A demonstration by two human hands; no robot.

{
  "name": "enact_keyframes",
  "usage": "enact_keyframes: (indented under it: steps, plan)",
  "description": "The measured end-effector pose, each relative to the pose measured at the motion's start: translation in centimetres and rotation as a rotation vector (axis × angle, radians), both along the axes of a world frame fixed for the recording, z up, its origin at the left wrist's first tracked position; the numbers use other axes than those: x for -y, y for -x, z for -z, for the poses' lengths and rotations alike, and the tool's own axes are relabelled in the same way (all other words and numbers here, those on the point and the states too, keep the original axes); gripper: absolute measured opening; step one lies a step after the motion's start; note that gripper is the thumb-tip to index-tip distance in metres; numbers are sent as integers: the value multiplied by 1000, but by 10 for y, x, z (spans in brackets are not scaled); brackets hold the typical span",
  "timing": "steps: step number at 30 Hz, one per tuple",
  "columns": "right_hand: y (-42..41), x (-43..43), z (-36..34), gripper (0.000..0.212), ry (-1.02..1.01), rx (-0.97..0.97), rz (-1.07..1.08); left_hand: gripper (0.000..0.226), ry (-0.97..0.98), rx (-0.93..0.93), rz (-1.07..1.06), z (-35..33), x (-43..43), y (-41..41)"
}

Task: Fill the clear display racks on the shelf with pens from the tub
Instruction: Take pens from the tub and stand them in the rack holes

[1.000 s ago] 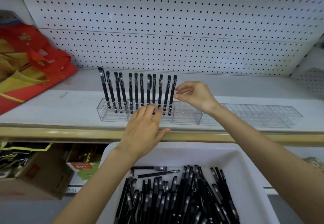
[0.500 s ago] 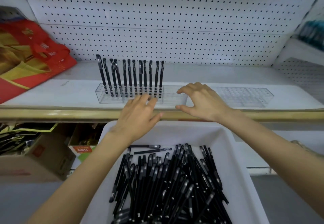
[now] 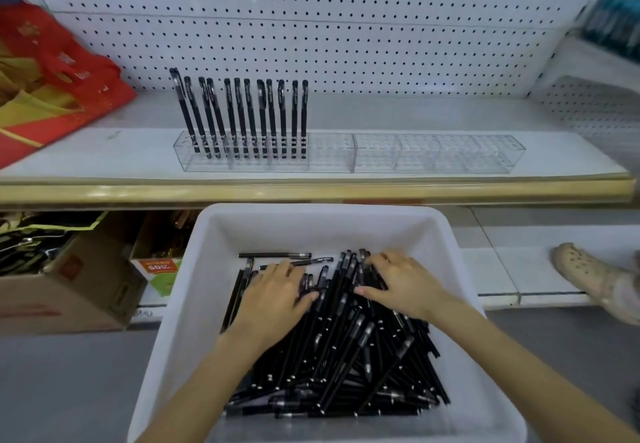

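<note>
Bright, even light; edges bowed and blurred; centre sharp.

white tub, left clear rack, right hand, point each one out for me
white tub (image 3: 322, 231): head view, bare inner back wall
left clear rack (image 3: 330, 157): head view, front wall of its empty right end
right hand (image 3: 405, 283): head view, back of the hand

**Surrounding Items**

A white pegboard back panel (image 3: 346, 27) spans the full width of the view. A red and yellow bag (image 3: 52, 89) lies slumped at the upper left, against the panel. Blurred blue goods (image 3: 613, 23) sit at the upper right. At the lower left, an open cardboard box (image 3: 69, 286) holding dark items stands on the grey floor (image 3: 69, 390), with a small orange-and-green carton (image 3: 157, 269) just beside it. A beige perforated clog (image 3: 588, 273) shows at the right edge.
</note>
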State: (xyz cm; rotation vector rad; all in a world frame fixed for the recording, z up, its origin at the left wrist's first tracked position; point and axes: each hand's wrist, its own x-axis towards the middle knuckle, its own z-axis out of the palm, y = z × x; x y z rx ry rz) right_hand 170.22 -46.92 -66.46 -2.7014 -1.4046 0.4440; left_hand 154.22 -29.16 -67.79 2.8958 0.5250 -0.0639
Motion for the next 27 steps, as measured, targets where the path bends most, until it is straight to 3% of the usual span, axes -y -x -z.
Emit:
enact_keyframes:
  steps: [7,15,20,27]
  plan:
    - [-2,8,28,67,-82,-209,203,54,78,-68,-99,36,2,-12]
    - [-8,0,39,49,-192,-307,337,34,399,29,-355,38,-2,-40]
    - [-11,-2,43,36,-221,-388,393,24,404,-9,-408,39,2,-57]
    - [-16,-2,46,27,-232,-483,463,29,422,-38,-490,37,1,-70]
